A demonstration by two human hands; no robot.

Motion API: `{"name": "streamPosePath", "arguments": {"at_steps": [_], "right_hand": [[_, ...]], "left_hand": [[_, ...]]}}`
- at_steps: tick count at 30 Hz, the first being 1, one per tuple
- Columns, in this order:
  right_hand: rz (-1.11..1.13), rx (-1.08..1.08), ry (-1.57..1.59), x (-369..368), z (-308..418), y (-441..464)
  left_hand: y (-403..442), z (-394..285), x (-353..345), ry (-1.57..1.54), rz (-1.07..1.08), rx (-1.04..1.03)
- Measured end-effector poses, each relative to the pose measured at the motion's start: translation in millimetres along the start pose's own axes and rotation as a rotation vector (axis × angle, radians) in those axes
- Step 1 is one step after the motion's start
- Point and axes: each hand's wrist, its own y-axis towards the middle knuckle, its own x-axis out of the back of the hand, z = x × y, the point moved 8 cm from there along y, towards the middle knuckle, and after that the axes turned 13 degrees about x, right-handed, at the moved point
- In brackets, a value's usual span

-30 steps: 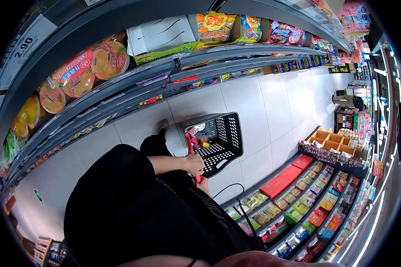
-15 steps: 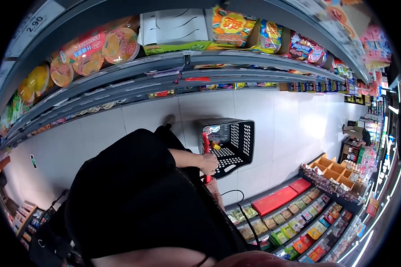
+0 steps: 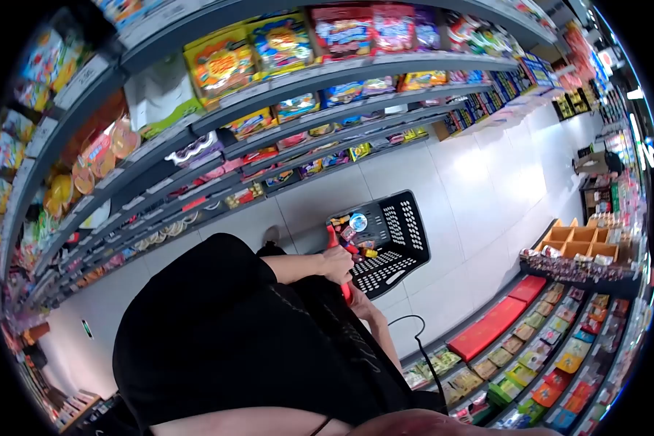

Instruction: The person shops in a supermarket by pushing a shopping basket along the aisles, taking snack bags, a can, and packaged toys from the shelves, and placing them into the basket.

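Black perforated plastic basket [image 3: 416, 243] has its red handle [image 3: 332, 236] inside curled fingers of your left hand [image 3: 336, 264]; your right hand [image 3: 360, 302] is beside, its fingers I cannot tell.

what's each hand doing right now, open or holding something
Left hand: closed, holding the red handle.
Right hand: closed, holding the same handle.

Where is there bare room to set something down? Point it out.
Bare floor lies between the basket and snack shelves, and between the basket and red boxes. It is crowded on the shelves, lined with bags, and around the red handle, where the left hand, right hand and small goods bunch.
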Motion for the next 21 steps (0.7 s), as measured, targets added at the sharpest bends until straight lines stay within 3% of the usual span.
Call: {"name": "streamPosePath", "arguments": {"at_steps": [5,7,10,11,13,21], "right_hand": [[-0.077,-0.080,-0.197,41,-33,-20],[-0.146,-0.013,-0.244,61,-23,-23],[0.007,-0.166,-0.206,87,-11,-34],[0.000,-0.164,-0.204,92,-13,-38],[-0.122,0.048,-0.499,107,-1,-42],[-0.327,0.022,-0.651,149,3,-57]], "left_hand": [[43,-19,6,-0.035,0.013,0.034],[57,-26,7,-0.009,0.036,0.080],[79,-35,5,-0.016,0.028,0.094],[86,-36,4,-0.001,0.013,0.110],[98,-42,10,0.006,0.010,0.110],[151,-56,24,-0.073,-0.041,0.105]]}}
